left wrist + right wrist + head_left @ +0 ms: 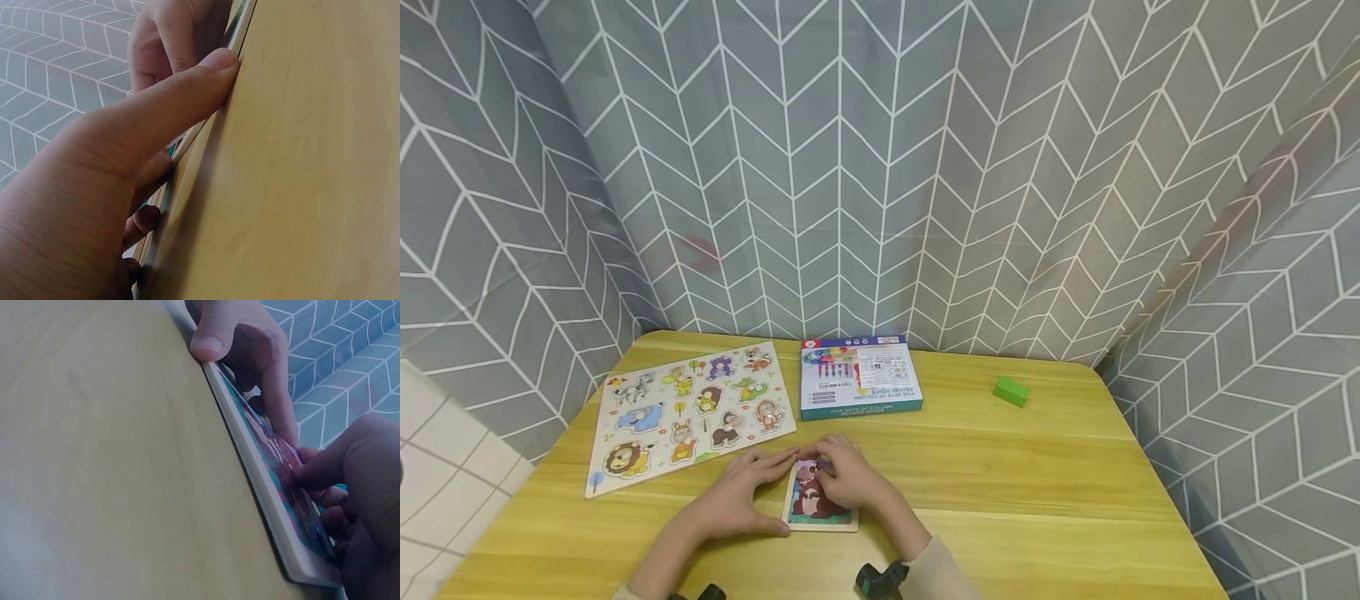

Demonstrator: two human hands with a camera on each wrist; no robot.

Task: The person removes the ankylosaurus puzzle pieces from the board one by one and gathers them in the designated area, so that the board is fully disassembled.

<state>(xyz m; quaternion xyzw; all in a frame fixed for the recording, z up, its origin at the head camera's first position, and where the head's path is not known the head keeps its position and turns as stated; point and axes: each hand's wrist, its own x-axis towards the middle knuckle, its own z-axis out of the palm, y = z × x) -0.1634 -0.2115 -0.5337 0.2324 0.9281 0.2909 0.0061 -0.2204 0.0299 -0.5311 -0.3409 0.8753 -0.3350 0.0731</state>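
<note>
A small wooden puzzle board (827, 527) with a picture of a brown animal lies flat on the table, between the two hands. My left hand (735, 497) holds the board along its left side, the thumb at the near corner and the fingers at the far corner. Over the upper right of the picture, my right hand (852, 477) has its fingers bent and pinches a reddish-brown puzzle piece (282, 452) on the board. That hand covers part of the picture. In the left wrist view the thumb (215, 62) presses against the board's edge.
A larger board of animal pictures (655, 437) lies beyond my left hand. Behind the small board is a flat printed box (827, 400). A green block (1011, 391) sits at the back right of the wooden table (1000, 492). Patterned grey curtains (880, 167) hang around the table.
</note>
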